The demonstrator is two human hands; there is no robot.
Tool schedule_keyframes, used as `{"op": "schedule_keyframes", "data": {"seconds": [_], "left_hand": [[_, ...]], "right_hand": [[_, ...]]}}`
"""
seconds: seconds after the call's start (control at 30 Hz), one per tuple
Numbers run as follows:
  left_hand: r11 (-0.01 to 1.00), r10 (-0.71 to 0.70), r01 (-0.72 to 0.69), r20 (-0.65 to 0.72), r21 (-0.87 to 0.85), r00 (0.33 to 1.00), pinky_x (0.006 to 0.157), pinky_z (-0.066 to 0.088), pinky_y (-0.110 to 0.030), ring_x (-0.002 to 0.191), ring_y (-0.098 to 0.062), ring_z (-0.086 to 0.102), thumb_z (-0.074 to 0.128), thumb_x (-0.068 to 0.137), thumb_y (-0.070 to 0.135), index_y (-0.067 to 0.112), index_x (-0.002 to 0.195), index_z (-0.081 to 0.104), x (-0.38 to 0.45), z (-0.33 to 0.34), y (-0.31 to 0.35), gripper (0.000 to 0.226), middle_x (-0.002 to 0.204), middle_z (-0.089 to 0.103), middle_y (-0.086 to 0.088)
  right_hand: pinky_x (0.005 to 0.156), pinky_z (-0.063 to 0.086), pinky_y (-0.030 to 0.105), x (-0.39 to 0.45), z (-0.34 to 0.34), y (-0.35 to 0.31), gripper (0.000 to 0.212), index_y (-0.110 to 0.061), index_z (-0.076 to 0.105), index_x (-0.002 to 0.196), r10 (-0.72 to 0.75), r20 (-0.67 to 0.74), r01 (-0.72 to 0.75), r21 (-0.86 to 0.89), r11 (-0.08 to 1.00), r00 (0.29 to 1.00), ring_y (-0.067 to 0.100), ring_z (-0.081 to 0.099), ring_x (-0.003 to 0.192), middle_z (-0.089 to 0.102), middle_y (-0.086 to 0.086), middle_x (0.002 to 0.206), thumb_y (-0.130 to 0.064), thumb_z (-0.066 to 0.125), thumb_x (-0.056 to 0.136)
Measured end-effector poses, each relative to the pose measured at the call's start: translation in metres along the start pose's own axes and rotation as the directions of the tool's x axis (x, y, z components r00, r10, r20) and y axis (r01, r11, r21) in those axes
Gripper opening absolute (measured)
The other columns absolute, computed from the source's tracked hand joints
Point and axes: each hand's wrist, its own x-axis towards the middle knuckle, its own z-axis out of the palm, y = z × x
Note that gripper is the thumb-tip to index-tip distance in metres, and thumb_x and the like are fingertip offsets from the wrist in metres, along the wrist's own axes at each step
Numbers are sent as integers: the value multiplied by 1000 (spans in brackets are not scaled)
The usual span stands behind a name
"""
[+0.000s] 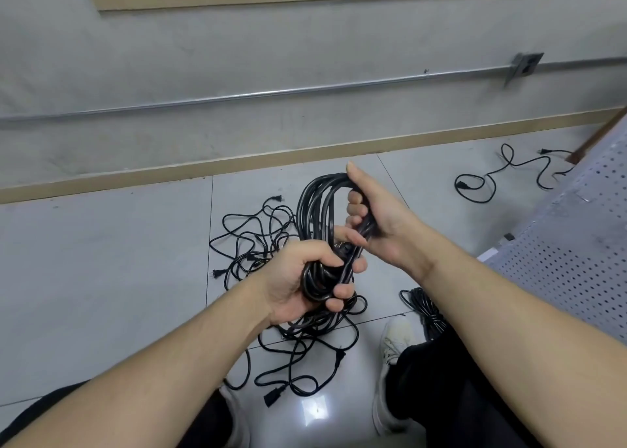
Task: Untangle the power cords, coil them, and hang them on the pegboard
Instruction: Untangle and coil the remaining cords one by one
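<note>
Coil [317,217]: black, long axis running away from the person; left hand [305,284] grips near end, right hand [373,223] far end; tiled floor [101,261], grey wall [237,57]

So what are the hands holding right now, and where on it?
Both grip one coiled bundle of black power cord. The left hand clutches its near, lower end; the right hand holds the far side of the loop, fingers curled through it.
</note>
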Motion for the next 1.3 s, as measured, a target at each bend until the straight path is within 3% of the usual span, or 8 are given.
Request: {"op": "schedule_keyframes", "data": {"seconds": [0.17, 0.37, 0.6, 0.77, 0.87, 1.0, 1.13, 1.3], "left_hand": [[986, 156, -162, -100, -50, 983, 47, 40, -24, 59, -16, 47, 46, 80, 0, 21, 100, 72, 1, -7, 6, 39, 88, 55, -8], [933, 299, -333, -224, -134, 928, 48, 39, -23, 61, -17, 46, 49, 88, 6, 21, 98, 74, -6, -22, 35, 31, 86, 56, -9], [890, 417, -441, -594, 115, 688, 48, 37, -22, 57, -15, 44, 45, 98, 2, 24, 101, 64, -13, -52, 62, 29, 75, 51, -2], [875, 482, -209, -744, 437, 463, 51, 45, -27, 58, -16, 46, 55, 99, 11, 29, 94, 73, -24, -79, 72, 26, 80, 48, -1], [744, 622, 9, -698, 668, 355, 63, 44, -31, 60, -15, 44, 59, 96, 17, 33, 89, 75, -30, -88, 74, 23, 69, 48, 6], [571, 594, 233, -592, 787, 544, 64, 41, -27, 69, -11, 49, 61, 97, 21, 36, 93, 74, -26, -80, 67, 20, 76, 58, 13], [634, 367, 268, -587, 725, 722, 77, 53, -37, 80, -16, 55, 64, 97, 45, 35, 96, 78, -17, -64, 50, 17, 93, 65, 8], [618, 247, 303, -545, 726, 801, 73, 49, -36, 68, -19, 55, 33, 83, 90, 42, 87, 79, -10, -45, 43, 67, 81, 61, -5]], "right_hand": [[60, 40, 29, 13, -5, 25, 80, -10, 59, 110, 113, 177, -110, -27, 994, 978, 16, 48, 50, 56, 0, 69, -77, 19, 97], [105, 39, 43, 3, 5, 62, 43, -27, 64, 62, 272, 408, -14, -535, 845, 872, 17, 55, 79, 58, -7, 69, -43, 33, 87], [52, 39, 28, 2, 10, 75, 35, -16, 48, 94, 238, 323, 130, -801, 585, 916, 15, 36, 48, 42, -5, 57, -49, 43, 104], [69, 46, 26, 0, -3, 51, 50, -19, 51, 62, 248, 316, 221, -912, 346, 916, 14, 50, 51, 50, -1, 51, -56, 63, 94], [71, 47, 34, 1, -14, 33, 40, -23, 53, 61, 142, 375, 266, -834, 482, 916, 17, 52, 55, 52, 0, 55, -37, 68, 95], [45, 37, 21, -2, -15, 19, 17, -12, 57, 79, -60, 433, 318, -552, 771, 899, 11, 36, 46, 43, -4, 55, -14, 62, 95], [40, 28, 20, 2, -12, 13, 16, -20, 74, 80, -258, 240, 351, -572, 741, 936, 10, 30, 44, 40, -6, 53, -20, 68, 95], [39, 26, 20, 3, -12, 12, 14, -16, 71, 80, -355, 117, 350, -605, 715, 928, 5, 35, 39, 49, -14, 50, -24, 82, 85]]}}
